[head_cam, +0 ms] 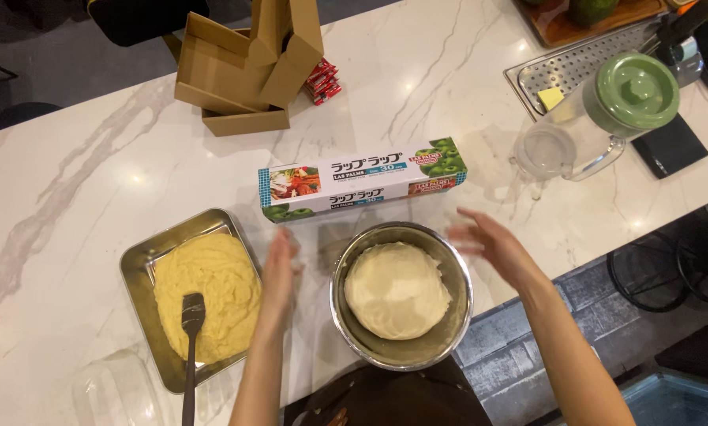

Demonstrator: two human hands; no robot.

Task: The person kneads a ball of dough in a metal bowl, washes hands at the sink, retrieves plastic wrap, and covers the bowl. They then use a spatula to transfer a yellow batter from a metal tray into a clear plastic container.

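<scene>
The desk (86, 158) is polished white marble with grey veins, glossy enough to throw back small lamp glints. The round bowl (457, 315) is bright, smooth metal with a mirror-like rim, and the dough (396, 290) in it looks pale, matt and soft. The square tray (137, 264) is brushed metal, duller than the bowl, holding a coarse, grainy yellow mash (212, 292) with a black matt spatula (191, 347) stuck in it. The long wrap box (362, 180) is printed cardboard with a slight sheen. The open carton (243, 71) is plain brown corrugated cardboard, matt. The jug (579, 138) is clear plastic or glass with a smooth green plastic lid (636, 91).
</scene>
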